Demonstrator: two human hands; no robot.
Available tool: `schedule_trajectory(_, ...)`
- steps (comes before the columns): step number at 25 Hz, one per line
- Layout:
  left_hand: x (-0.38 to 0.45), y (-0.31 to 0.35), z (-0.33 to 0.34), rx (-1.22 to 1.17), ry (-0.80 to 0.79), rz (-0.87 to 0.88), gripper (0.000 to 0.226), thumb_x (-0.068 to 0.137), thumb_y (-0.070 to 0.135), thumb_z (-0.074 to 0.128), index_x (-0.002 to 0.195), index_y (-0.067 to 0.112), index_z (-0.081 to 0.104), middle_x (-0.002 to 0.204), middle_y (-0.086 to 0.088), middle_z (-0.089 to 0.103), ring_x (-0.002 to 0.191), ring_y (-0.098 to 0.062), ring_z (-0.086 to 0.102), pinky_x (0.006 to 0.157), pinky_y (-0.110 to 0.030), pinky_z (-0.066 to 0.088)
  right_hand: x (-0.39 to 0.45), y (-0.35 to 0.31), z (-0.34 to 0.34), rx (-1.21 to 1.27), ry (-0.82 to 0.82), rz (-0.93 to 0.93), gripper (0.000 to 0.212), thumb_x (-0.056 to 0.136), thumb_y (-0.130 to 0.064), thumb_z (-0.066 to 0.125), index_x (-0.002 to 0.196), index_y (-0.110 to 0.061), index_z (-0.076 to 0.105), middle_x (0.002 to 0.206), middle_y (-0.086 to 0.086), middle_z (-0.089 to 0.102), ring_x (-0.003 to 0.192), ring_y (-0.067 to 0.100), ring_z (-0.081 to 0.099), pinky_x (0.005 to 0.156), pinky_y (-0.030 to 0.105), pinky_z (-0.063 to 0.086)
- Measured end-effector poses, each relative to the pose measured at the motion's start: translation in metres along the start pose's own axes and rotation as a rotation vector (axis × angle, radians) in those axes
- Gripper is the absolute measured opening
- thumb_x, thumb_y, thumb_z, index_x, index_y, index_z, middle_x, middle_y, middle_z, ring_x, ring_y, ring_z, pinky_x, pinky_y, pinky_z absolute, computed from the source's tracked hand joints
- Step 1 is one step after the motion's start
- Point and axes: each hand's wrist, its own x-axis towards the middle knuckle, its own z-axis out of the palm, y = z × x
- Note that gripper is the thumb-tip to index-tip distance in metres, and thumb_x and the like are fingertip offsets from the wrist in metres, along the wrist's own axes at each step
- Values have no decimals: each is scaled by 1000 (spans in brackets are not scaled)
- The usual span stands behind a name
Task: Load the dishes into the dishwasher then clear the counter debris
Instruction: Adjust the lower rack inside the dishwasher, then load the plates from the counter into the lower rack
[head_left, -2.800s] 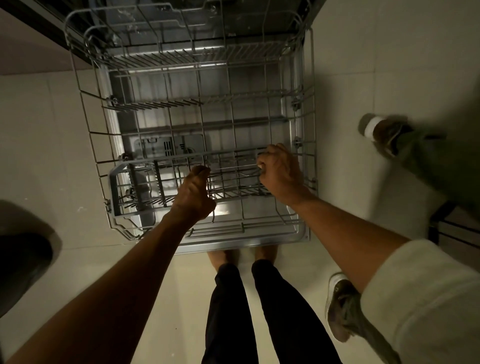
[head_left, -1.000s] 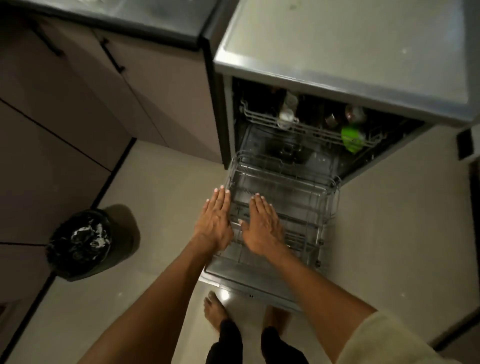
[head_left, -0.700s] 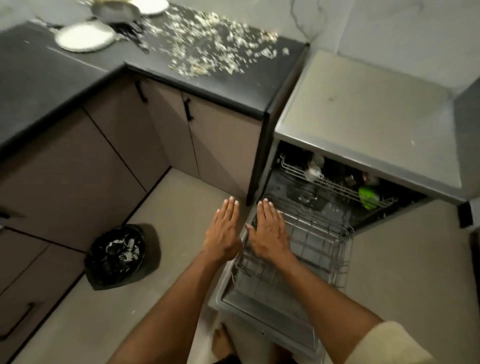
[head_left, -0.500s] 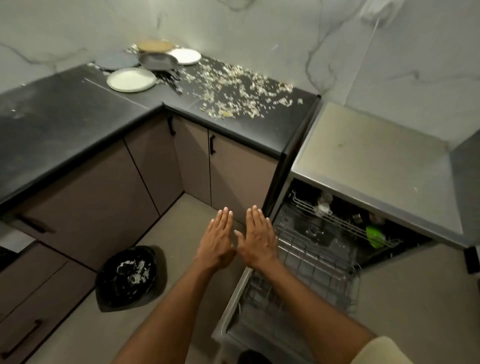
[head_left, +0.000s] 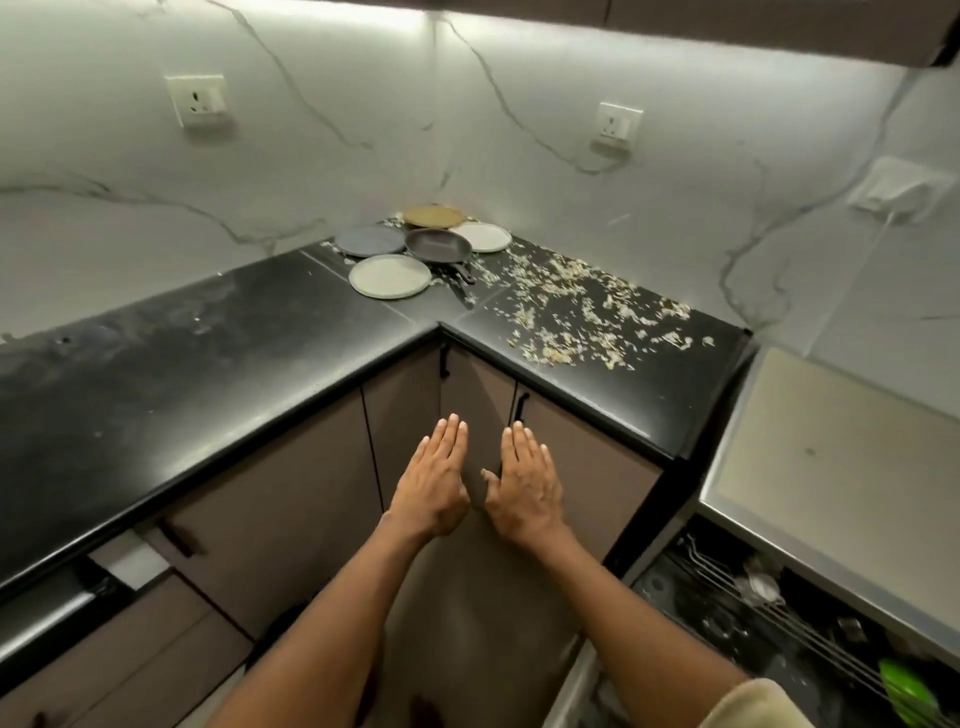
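In the far corner of the black L-shaped counter (head_left: 218, 364) lie a white plate (head_left: 389, 276), a grey plate (head_left: 370, 240), a tan plate (head_left: 434, 216), another white plate (head_left: 483, 236) and a dark frying pan (head_left: 439, 246). Pale debris (head_left: 576, 317) is scattered over the counter's right leg. My left hand (head_left: 434, 480) and my right hand (head_left: 524, 483) hover side by side in front of the corner cabinets, flat, fingers straight, holding nothing. The open dishwasher (head_left: 779, 623) is at the lower right, with an upper rack holding a green item (head_left: 906, 686).
Brown cabinet doors (head_left: 291, 499) with black handles run under the counter. The dishwasher's steel top (head_left: 831, 452) is at the right. Wall sockets (head_left: 200, 101) sit on the marble backsplash. A dark bin is partly hidden behind my left forearm.
I let go of the lower rack and my view rose from the dishwasher to the counter corner. Both hands lifted off the rack, opened flat and shifted left, in front of the cabinets.
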Motion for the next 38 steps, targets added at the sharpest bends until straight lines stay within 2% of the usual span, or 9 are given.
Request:
schedule_trajectory(4,74,-59,-26,44,-21,-42,80,91,10,39,159,12,-4,166,-6,-11,152,-16,-13,125,-35,-3,88,-23,11,35,-18,16,74,102,-43,41,160,-11,8,168,7,3,155,20,1,126,36,2)
schedule_trajectory(13,205,-140,-47,47,-60,-91,80,94,13,42,158,13,-7,166,-4,-14,151,-14,-15,123,-32,-7,239,-51,25,49,-51,12,73,103,-41,40,160,-11,4,168,6,0,155,17,-3,125,34,-4)
schedule_trajectory(23,344,-234,-50,0,-52,-169,72,102,20,39,159,10,-4,166,-7,-9,153,-18,-9,124,-32,-3,395,-73,63,-13,-123,-95,72,104,-36,40,160,-9,4,168,7,0,155,17,-3,125,33,-5)
schedule_trajectory(30,456,-313,-54,-44,-38,-212,71,102,22,38,158,8,-3,166,-8,-9,154,-19,-8,125,-33,-1,537,-92,90,-98,-209,-158,71,105,-36,39,160,-8,5,168,8,0,155,19,-2,126,35,-2)
schedule_trajectory(33,489,-340,-59,-34,-24,-241,70,101,21,39,158,7,0,167,-10,-5,154,-21,-4,125,-34,0,590,-103,100,-103,-187,-197,71,104,-34,42,160,-8,8,168,9,5,155,21,2,126,35,1)
schedule_trajectory(36,503,-360,-56,-31,-40,-285,66,102,21,38,158,6,6,167,-12,0,154,-22,1,124,-32,0,624,-111,117,-126,-232,-226,69,101,-28,44,159,-7,12,167,11,10,155,24,7,125,35,2)
schedule_trajectory(38,502,-370,-51,-35,-21,-296,64,102,19,40,158,7,12,167,-9,4,154,-21,4,123,-31,2,635,-114,129,-129,-273,-244,61,97,-23,49,152,-5,30,159,13,29,149,28,23,123,36,14)
